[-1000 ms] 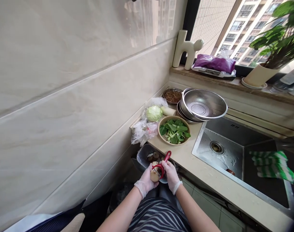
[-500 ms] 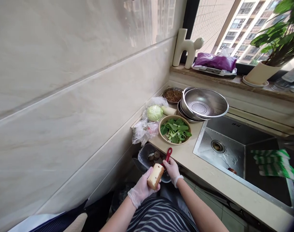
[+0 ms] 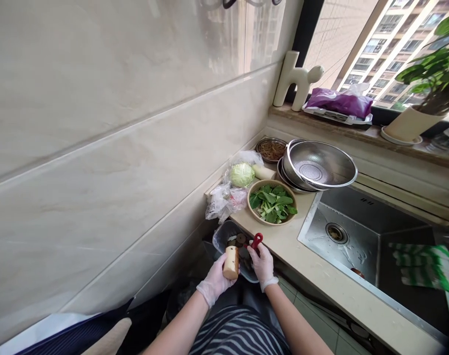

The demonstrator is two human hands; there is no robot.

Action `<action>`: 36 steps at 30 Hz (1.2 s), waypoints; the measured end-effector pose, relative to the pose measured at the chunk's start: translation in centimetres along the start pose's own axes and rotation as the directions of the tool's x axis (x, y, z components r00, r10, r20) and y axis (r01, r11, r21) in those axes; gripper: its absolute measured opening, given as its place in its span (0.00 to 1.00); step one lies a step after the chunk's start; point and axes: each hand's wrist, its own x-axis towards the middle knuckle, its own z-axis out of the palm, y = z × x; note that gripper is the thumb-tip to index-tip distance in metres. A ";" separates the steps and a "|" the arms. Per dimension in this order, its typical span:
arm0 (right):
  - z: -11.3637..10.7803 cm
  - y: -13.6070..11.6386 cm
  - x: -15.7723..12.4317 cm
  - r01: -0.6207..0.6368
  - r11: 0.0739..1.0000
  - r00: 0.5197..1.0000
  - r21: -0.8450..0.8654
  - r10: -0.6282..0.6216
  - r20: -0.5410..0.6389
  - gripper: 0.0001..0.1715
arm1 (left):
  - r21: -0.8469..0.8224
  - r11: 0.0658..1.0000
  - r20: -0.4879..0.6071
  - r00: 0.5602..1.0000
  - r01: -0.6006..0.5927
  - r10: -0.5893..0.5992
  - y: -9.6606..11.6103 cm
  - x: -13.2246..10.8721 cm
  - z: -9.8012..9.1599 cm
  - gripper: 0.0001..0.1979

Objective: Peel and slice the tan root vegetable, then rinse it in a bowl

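My left hand (image 3: 217, 278), in a clear glove, is closed around a thick, cylindrical piece of root vegetable (image 3: 230, 263). Pale, dark-spotted flesh shows on one side of it and brown skin on the other. Gloved as well, my right hand (image 3: 261, 264) grips a red-handled peeler (image 3: 257, 240) just right of the root vegetable. The peeler's working end is hard to make out, and a small gap seems to separate it from the vegetable. Beneath both hands is a plastic-lined bin (image 3: 220, 237) holding dark, round scraps (image 3: 240, 239).
On the counter (image 3: 320, 261) are a basket of leafy greens (image 3: 271, 202), a cabbage (image 3: 242, 175), plastic bags (image 3: 219, 202), stacked metal bowls with a colander (image 3: 322, 165) and a dish of brown strips (image 3: 271, 149). The sink (image 3: 357, 217) at right holds a green-striped cloth (image 3: 426, 266).
My left hand has turned the root vegetable more upright and shifted it slightly left and down. The peeler has moved away from it and tilted. The whole view has shifted a little.
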 end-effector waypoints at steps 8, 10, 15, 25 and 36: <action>0.2 -3.2 -0.2 -0.253 0.910 0.967 0.329 0.250 0.051 0.24 | 0.049 0.998 -0.115 0.993 0.031 -0.025 -0.3 1.0 1.0 0.23; 0.2 -4.5 -0.6 -0.364 0.812 0.931 0.456 0.326 0.162 0.22 | 0.088 0.996 -0.150 0.989 0.030 -0.016 -0.6 1.2 1.5 0.22; 0.3 -5.9 -1.2 -0.473 0.693 0.881 0.544 0.355 0.312 0.21 | 0.093 0.994 -0.132 0.990 0.052 -0.039 -1.1 1.3 2.3 0.20; 1.2 -5.5 -0.4 -0.427 0.756 0.903 0.497 0.327 0.279 0.20 | 0.051 0.995 0.008 0.997 0.081 -0.081 -1.0 0.3 0.8 0.20; 2.6 -3.6 1.4 -0.216 0.903 0.976 0.371 0.208 0.064 0.15 | 0.033 0.999 0.159 0.987 -0.022 0.016 1.0 -3.2 -0.8 0.25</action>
